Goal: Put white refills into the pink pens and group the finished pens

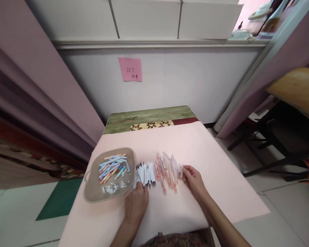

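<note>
Refills (144, 174) are touched by the left hand (136, 202); a clear barrel (181, 170) is pinched in the right hand (194, 178), beside the barrels (167, 169). One piece is best lifted singly, the rest left undisturbed on the bench (221, 171).

A small table against a pale wall.
You face a white wall (170, 85) bearing a pink note (130, 69); lilac curtains (36, 85) hang on both sides, a dark chair (278, 137) stands at your right, and pale floor tiles (285, 206) lie below.
</note>
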`<state>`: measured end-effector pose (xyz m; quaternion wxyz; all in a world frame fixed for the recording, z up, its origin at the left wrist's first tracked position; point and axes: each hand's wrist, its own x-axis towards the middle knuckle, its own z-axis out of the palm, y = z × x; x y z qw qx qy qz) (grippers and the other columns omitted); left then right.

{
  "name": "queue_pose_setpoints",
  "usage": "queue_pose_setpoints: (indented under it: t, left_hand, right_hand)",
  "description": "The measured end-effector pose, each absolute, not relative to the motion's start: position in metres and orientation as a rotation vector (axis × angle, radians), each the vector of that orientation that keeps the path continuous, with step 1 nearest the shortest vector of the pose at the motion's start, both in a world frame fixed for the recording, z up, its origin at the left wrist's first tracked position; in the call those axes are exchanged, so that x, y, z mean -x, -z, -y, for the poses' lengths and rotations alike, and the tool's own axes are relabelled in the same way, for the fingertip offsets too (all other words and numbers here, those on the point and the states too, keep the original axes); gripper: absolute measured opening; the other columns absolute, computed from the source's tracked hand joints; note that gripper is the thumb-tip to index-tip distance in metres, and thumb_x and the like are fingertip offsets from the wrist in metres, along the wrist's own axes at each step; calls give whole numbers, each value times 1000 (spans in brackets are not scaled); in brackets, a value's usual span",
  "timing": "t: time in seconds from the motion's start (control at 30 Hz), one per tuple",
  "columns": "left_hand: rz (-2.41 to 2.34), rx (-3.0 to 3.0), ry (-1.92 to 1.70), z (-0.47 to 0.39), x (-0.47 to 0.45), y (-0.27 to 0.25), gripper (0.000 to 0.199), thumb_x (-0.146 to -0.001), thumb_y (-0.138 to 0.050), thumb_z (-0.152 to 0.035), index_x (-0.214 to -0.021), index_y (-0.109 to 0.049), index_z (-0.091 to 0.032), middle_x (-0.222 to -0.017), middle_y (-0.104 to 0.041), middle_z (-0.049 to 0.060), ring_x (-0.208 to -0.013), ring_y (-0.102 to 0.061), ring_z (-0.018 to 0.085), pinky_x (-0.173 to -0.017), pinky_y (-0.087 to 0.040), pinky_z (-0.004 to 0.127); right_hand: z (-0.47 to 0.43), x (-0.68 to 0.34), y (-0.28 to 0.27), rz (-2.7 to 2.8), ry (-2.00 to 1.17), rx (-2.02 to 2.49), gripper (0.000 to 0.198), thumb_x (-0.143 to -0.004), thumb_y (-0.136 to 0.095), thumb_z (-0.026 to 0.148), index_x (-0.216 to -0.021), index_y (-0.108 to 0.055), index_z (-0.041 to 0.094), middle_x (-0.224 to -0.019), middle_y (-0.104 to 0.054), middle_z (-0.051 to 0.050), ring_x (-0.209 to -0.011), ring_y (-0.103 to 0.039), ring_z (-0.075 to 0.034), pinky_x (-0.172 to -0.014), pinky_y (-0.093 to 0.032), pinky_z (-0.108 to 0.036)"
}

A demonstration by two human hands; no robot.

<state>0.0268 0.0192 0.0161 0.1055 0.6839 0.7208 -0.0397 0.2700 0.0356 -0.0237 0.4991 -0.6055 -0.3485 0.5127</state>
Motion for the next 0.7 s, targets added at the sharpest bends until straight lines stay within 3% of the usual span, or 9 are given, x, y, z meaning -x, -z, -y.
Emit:
queue_pose_setpoints:
  t: [0.17, 0.27, 0.37, 0.5, 0.7]
  left_hand:
    - [-2080, -1952, -42, -16, -21, -13, 20, -90, -35, -23, -89, -54, -16, -75, -70, 11, -71, -67, 26, -59, -40, 31]
    - [-1946, -1813, -389, -10, -21, -10, 13, -87, -40, -23, -81, -50, -19, -68, -64, 5, -64, -62, 20, -58, -38, 28]
    - [-1647, -1448, -772, -4, -26, -9, 16, -87, -44, -32, -75, -45, -21, -53, -50, -4, -49, -50, 12, -49, -34, 23]
    - [-1297, -816, -955, -7, -40, -22, 25, -82, -53, -43, -78, -43, -20, -48, -43, -10, -35, -29, 5, -36, -17, 18]
    - [-1040, -679, -978, -14, -56, -56, 26, -77, -61, -38, -82, -45, -18, -48, -48, -9, -33, -30, 3, -35, -19, 16]
  right_hand:
    - [-22, -275, 16, 1033, -1041, 1631, 32, -77, -60, 50, -84, -62, 18, -59, -57, 2, -52, -48, -14, -50, -37, -25]
    - [-14, -276, 12, 1128, -954, 1705, 30, -77, -60, 48, -83, -64, 19, -64, -61, 0, -57, -52, -16, -54, -40, -26]
    - [-11, -274, 12, 1169, -902, 1727, 29, -76, -61, 47, -82, -65, 20, -65, -62, -1, -59, -54, -17, -57, -42, -27]
    - [-16, -267, 4, 1050, -1085, 1611, 32, -76, -60, 47, -88, -66, 18, -63, -59, 0, -54, -48, -15, -52, -38, -25]
    - [-21, -243, -42, 984, -1305, 1325, 22, -78, -60, 39, -81, -65, 18, -64, -54, 1, -59, -45, -12, -57, -39, -23]
